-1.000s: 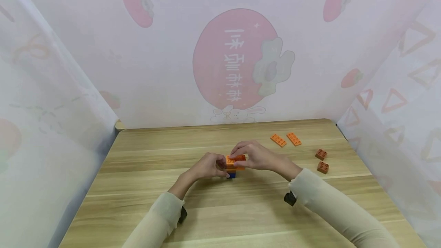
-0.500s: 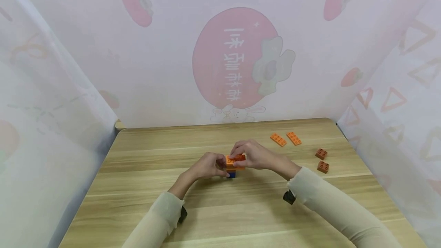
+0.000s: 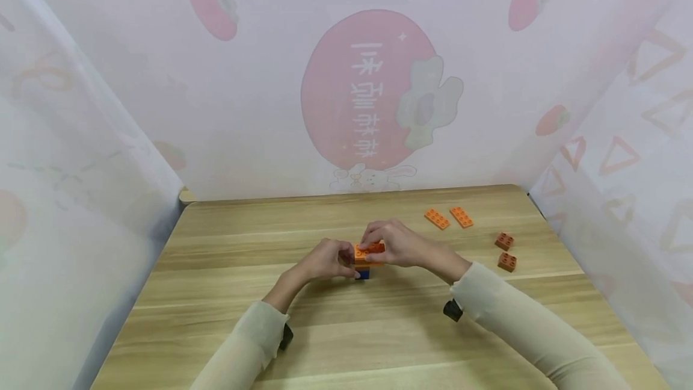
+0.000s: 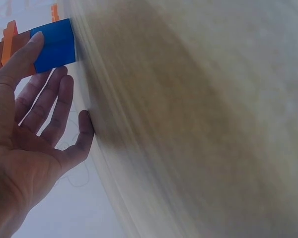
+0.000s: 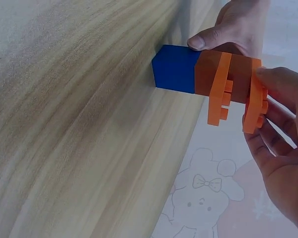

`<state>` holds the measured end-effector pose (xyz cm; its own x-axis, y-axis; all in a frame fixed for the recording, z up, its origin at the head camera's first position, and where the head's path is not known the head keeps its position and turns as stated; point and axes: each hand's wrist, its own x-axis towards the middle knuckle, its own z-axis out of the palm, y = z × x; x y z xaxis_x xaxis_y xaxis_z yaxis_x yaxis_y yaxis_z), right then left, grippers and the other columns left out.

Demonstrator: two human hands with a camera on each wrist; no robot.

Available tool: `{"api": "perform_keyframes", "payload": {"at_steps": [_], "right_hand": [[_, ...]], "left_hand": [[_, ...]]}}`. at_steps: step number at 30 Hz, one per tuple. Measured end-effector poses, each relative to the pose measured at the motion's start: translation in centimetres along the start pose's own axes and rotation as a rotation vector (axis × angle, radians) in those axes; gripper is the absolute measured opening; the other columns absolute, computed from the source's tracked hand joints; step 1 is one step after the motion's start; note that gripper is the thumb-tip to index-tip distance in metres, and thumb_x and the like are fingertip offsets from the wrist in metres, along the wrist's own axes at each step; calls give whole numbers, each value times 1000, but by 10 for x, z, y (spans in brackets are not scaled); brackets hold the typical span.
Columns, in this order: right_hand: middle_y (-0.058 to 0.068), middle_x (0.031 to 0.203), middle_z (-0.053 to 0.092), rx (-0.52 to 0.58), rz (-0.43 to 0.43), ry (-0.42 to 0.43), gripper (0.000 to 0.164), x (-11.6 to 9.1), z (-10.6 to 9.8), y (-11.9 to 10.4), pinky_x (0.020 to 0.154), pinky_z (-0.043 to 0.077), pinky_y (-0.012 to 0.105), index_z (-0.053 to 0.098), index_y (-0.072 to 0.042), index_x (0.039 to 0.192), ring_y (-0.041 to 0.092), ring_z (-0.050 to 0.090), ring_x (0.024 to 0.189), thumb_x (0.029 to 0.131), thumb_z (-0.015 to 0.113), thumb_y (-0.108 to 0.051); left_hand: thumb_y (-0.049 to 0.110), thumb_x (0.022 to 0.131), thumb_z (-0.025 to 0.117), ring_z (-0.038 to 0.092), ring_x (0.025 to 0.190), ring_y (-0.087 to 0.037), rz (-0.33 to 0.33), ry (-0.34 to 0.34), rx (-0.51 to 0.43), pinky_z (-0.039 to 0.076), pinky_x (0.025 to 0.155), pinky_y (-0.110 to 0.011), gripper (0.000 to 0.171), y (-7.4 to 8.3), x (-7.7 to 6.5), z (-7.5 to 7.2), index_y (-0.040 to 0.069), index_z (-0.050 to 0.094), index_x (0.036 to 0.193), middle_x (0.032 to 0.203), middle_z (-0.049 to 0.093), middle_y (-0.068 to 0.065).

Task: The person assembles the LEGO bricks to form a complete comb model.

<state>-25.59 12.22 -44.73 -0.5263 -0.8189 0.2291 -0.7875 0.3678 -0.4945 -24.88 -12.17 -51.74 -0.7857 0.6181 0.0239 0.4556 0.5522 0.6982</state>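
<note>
A small tower of toy building bricks stands upright on the table. Its base is blue (image 5: pixel 175 69), followed by a brown brick (image 5: pixel 205 73), an orange plate (image 5: pixel 217 99), another brown brick (image 5: pixel 240 77) and a top orange plate (image 5: pixel 253 109). Both plates jut out to one side. My left hand (image 3: pixel 323 259) pinches the tower low down, with its thumb on the blue brick in the left wrist view and the fingers behind. From the right, my right hand (image 3: pixel 403 244) grips the top plate between thumb and fingers, partly covering it in the head view.
Two loose orange plates, one (image 3: pixel 437 219) beside the other (image 3: pixel 461 217), lie at the back right of the wooden table (image 3: pixel 233 221). Two brown bricks, a rear one (image 3: pixel 504 241) and a nearer one (image 3: pixel 507 262), sit farther right. Printed white curtains (image 3: pixel 260 107) enclose the table's back and sides.
Both hands keep their hold on the tower, with no clear movement. Only the head view has shifted very slightly.
</note>
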Motion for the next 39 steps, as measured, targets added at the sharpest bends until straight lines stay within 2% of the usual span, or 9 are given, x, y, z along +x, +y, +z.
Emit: {"api": "perform_keyframes", "payload": {"at_steps": [17,28,35,39], "right_hand": [[5,110,77,5,-34,47,20,-5,4,3,88,60,28,82,-6,111,17,73,101,92,84,-10],[7,114,77,11,-95,95,24,-9,8,7,91,61,33,79,-4,116,19,72,105,93,83,-9],[10,120,75,26,-87,101,33,-15,1,11,91,61,39,76,-2,123,22,72,108,93,84,-15],[9,122,74,26,-73,87,36,-20,-6,14,89,62,43,75,-5,126,26,73,106,94,83,-17]], "left_hand": [[21,85,92,71,85,-9,3,-1,-10,60,80,-29,23,0,-1,0,13,73,96,91,76,6],[20,85,92,71,85,-9,-2,-3,-7,60,81,-30,23,1,1,-2,12,74,97,91,76,5],[20,84,92,70,84,-8,-1,-3,7,59,80,-28,24,4,0,-2,11,74,98,92,76,4],[20,84,92,70,84,-8,-6,-2,2,59,80,-28,25,3,0,-1,11,74,99,92,76,4]]}}
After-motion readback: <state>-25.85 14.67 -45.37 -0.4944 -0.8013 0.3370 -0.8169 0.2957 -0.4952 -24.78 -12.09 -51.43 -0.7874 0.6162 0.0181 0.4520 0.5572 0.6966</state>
